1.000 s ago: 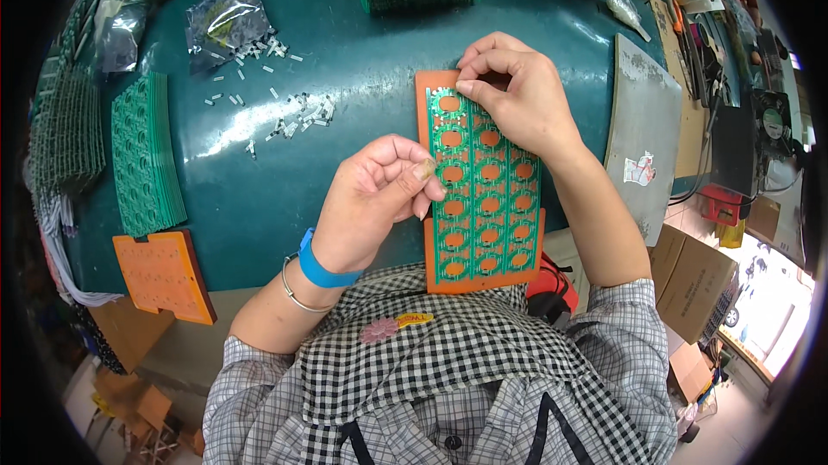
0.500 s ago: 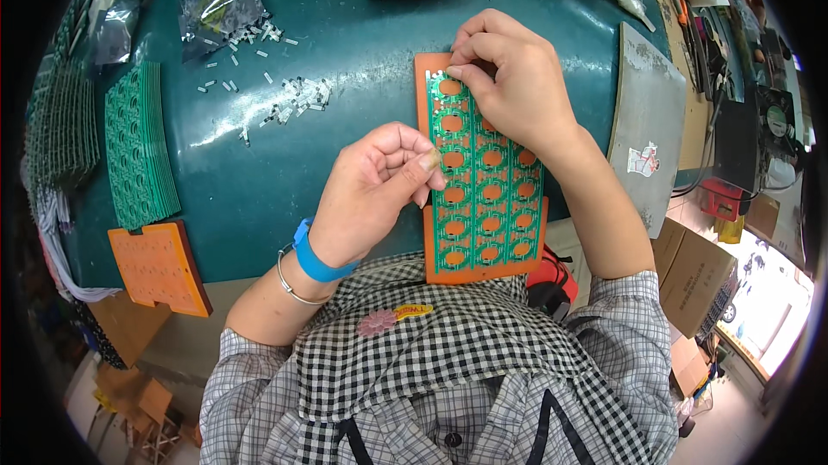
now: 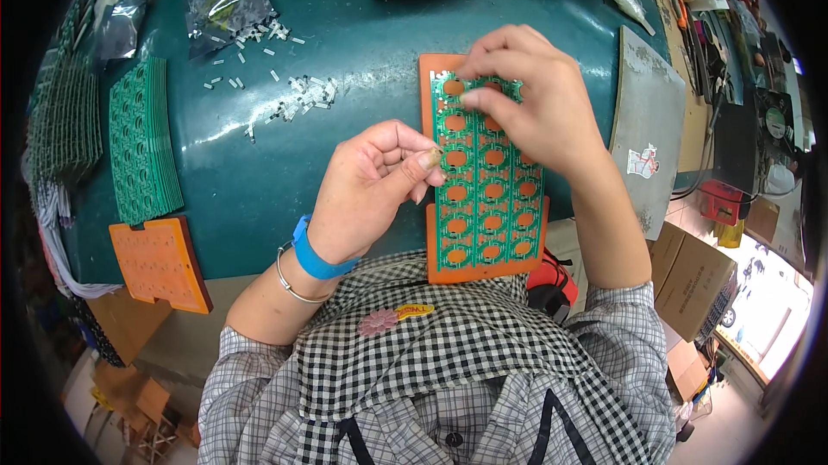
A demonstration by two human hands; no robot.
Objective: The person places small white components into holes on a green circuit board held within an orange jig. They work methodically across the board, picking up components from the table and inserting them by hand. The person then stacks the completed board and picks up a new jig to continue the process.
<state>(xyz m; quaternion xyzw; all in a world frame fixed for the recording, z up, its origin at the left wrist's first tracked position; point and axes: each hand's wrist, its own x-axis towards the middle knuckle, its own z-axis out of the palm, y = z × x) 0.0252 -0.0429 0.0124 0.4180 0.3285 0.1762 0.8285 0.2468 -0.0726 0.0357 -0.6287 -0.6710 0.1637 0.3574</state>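
Note:
A green circuit board panel point(image 3: 479, 191) with rows of round cut-outs lies on an orange holding plate point(image 3: 438, 63) in front of me. My right hand point(image 3: 530, 94) is over the far end of the panel. A gap shows between its thumb and forefinger, and I see nothing between them. By the panel's left edge, my left hand point(image 3: 384, 176) is closed, thumb pressed to the forefinger; whatever it may hold is too small or hidden to name. Small white parts point(image 3: 440, 78) sit at the panel's far left corner.
Loose small white parts point(image 3: 304, 96) are strewn left of the panel, near a dark plastic bag point(image 3: 226, 9). Further left stand a stack of green panels point(image 3: 142, 141) and another orange plate point(image 3: 161, 264). A grey metal sheet point(image 3: 642, 111) lies to the right.
My right hand has moved slightly nearer and to the right. Its thumb and forefinger, pinched at the panel's far left corner before, are now apart. My left hand has barely moved.

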